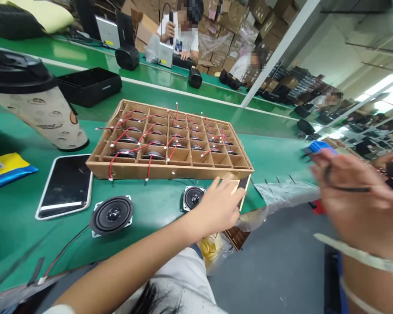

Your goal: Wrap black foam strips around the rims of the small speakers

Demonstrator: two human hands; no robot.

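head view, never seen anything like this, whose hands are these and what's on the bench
There is no machine: one camera, worn on a person's head, looks forward and down at their bare hands. On the green bench sit a box of red-wired speakers, two more speakers, a phone and a cup. The left hand is at a pale-edged piece by the box; the right hand is raised and blurred, with a thin dark strip across it. I cannot tell what, if anything, either grips.

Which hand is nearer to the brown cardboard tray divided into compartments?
Left. The left hand is at the near edge of the brown cardboard tray, toward its right end; the right hand is well off to the tray's right.
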